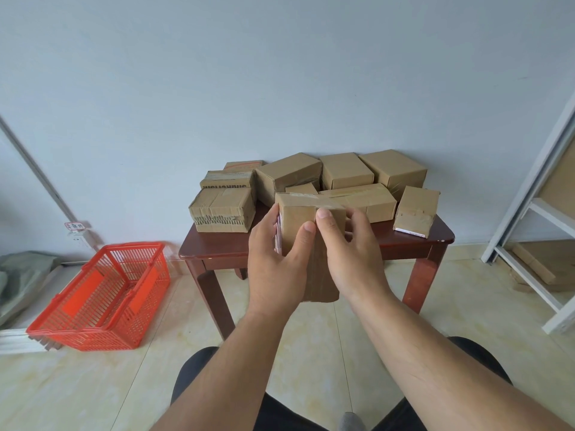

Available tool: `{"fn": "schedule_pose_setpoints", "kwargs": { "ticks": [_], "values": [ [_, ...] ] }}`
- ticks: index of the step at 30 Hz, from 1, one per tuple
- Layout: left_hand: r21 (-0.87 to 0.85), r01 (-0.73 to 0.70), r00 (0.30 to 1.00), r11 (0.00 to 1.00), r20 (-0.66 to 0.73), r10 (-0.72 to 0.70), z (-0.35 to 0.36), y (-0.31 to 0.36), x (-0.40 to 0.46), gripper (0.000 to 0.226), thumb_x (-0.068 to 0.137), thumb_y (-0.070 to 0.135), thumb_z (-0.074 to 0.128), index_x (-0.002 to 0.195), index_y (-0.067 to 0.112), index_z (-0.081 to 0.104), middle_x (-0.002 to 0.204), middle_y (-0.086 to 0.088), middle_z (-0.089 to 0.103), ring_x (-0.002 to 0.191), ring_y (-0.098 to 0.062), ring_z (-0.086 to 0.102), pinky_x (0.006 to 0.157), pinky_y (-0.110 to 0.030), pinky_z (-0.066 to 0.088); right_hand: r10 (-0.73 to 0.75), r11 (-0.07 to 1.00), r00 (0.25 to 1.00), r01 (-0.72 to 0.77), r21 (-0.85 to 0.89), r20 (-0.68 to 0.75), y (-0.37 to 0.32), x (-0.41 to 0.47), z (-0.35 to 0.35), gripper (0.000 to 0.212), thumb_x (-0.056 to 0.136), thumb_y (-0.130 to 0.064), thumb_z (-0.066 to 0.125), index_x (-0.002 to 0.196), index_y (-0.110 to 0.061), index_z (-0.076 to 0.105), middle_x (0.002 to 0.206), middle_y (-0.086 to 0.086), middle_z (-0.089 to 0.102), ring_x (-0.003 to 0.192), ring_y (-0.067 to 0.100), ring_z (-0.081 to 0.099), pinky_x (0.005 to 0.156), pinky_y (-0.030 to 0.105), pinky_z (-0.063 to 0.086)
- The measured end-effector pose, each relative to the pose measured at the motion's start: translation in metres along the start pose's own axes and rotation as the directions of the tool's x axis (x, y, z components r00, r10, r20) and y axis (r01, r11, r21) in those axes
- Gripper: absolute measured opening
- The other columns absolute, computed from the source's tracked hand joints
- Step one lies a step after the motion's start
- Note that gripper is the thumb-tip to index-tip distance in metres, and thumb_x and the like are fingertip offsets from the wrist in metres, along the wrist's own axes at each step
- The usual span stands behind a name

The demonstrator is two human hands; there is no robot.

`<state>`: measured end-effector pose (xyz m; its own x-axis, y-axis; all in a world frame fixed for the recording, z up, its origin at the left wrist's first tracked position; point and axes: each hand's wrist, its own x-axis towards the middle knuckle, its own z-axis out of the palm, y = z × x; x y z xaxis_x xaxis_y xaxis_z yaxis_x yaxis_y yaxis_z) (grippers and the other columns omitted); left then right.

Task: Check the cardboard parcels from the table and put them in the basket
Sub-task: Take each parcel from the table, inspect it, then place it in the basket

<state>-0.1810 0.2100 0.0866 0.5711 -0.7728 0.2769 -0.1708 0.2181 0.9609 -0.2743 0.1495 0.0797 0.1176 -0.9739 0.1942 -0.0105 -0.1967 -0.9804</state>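
The person holds a tall brown cardboard parcel with clear tape across its top (298, 225) up in front of them, lifted off the dark reddish-brown wooden tabletop (413, 236). The left hand (277, 262) wraps the parcel's left side, fingers curled round a pinkish label edge, thumb pressed on the near face. The right hand (351, 253) grips the right side, its thumb flat on the near face just beside the left thumb, fingers curled behind. Both grips are pinching the parcel between thumb and fingers.

Beyond the grip, the remaining plain brown cardboard boxes (345, 171) crowd the back of the tabletop against the pale wall. To the left of the grip sits a squat box with torn, taped edges (222, 209); to the right, a small box tilted with a white label on its lower edge (417, 211).

Well to the left of the grip and lower, on the pale tiled floor, stands the red plastic slatted shopping basket (102, 297), handles folded down. Far to the right stands a white metal shelf frame (529, 213).
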Motion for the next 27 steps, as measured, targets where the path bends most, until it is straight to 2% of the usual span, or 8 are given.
{"fn": "schedule_pose_setpoints", "kwargs": {
  "ticks": [2,6,11,14,18,21,25,27],
  "values": [
    [-0.002,0.002,1.000,1.000,0.030,-0.001,-0.001,-0.002,0.005,0.038,0.095,0.040,0.075,0.120,0.059,0.054,0.137,0.027,0.053,0.121,0.024,0.049,0.101,-0.012,0.046,0.011,1.000,1.000,-0.010,-0.008,0.020,0.003,0.002,0.000,0.057,0.095,-0.066,0.061,0.145,-0.040,0.053,0.141,-0.014,0.058,0.129,0.006,0.056,0.099,0.027,0.047],
    [-0.078,0.029,0.998,0.997,0.052,-0.025,0.001,-0.004,0.010,0.034,0.099,0.029,0.071,0.126,0.046,0.056,0.127,0.015,0.068,0.111,0.012,0.064,0.083,-0.011,0.055,-0.032,0.998,0.998,0.035,-0.048,0.048,0.005,0.002,0.000,0.061,0.100,-0.057,0.059,0.156,-0.040,0.042,0.151,-0.012,0.053,0.134,0.005,0.052,0.085,0.007,0.040],
    [-0.110,0.077,0.997,0.991,0.039,-0.074,-0.001,-0.009,0.011,0.038,0.101,0.036,0.068,0.137,0.029,0.058,0.121,0.008,0.075,0.115,-0.005,0.070,0.095,-0.034,0.059,-0.030,0.998,0.997,0.034,-0.052,0.074,0.008,-0.003,0.000,0.063,0.101,-0.052,0.061,0.158,-0.039,0.038,0.143,-0.018,0.060,0.119,-0.006,0.058,0.078,-0.005,0.039],
    [-0.103,0.105,0.994,0.989,0.037,-0.101,-0.001,-0.011,0.010,0.037,0.101,0.042,0.067,0.134,0.029,0.058,0.119,0.005,0.076,0.113,-0.010,0.072,0.095,-0.038,0.060,-0.012,1.000,0.997,0.013,-0.011,0.076,0.010,-0.005,0.000,0.058,0.101,-0.052,0.060,0.154,-0.037,0.040,0.134,-0.018,0.063,0.107,-0.024,0.055,0.076,-0.002,0.043],
    [-0.100,0.139,0.990,0.985,0.036,-0.136,0.001,-0.013,0.006,0.033,0.099,0.044,0.068,0.127,0.034,0.055,0.118,0.006,0.075,0.110,-0.011,0.073,0.082,-0.027,0.058,0.030,0.999,0.997,-0.030,-0.011,0.072,0.009,-0.003,-0.002,0.035,0.104,-0.043,0.059,0.136,-0.035,0.045,0.115,-0.026,0.059,0.087,-0.033,0.052,0.067,-0.004,0.040],
    [-0.110,0.142,0.990,0.984,0.033,-0.140,0.002,-0.016,0.006,0.030,0.097,0.030,0.072,0.121,0.032,0.054,0.121,0.004,0.073,0.117,-0.013,0.070,0.089,-0.035,0.062,0.041,0.999,0.995,-0.043,0.023,0.094,0.010,-0.001,-0.002,0.037,0.104,-0.029,0.062,0.137,-0.037,0.048,0.113,-0.023,0.064,0.086,-0.026,0.059,0.066,0.002,0.046],
    [-0.058,0.075,0.997,0.996,0.027,-0.074,0.001,-0.021,0.005,0.051,0.081,0.027,0.069,0.129,0.030,0.052,0.131,0.003,0.065,0.124,-0.006,0.063,0.099,-0.041,0.060,0.054,0.996,0.990,-0.061,0.058,0.127,0.014,-0.001,0.000,0.053,0.089,-0.034,0.062,0.142,-0.037,0.056,0.118,-0.016,0.075,0.104,-0.003,0.070,0.092,0.029,0.057],
    [-0.047,0.057,0.998,0.997,0.026,-0.055,0.001,-0.022,0.003,0.059,0.077,0.030,0.068,0.133,0.033,0.050,0.138,0.002,0.060,0.127,-0.010,0.062,0.102,-0.043,0.058,0.039,0.997,0.994,-0.045,0.059,0.106,0.015,0.000,0.000,0.050,0.098,-0.030,0.064,0.146,-0.036,0.053,0.121,-0.018,0.072,0.103,-0.007,0.068,0.087,0.018,0.055]
  ]
}}
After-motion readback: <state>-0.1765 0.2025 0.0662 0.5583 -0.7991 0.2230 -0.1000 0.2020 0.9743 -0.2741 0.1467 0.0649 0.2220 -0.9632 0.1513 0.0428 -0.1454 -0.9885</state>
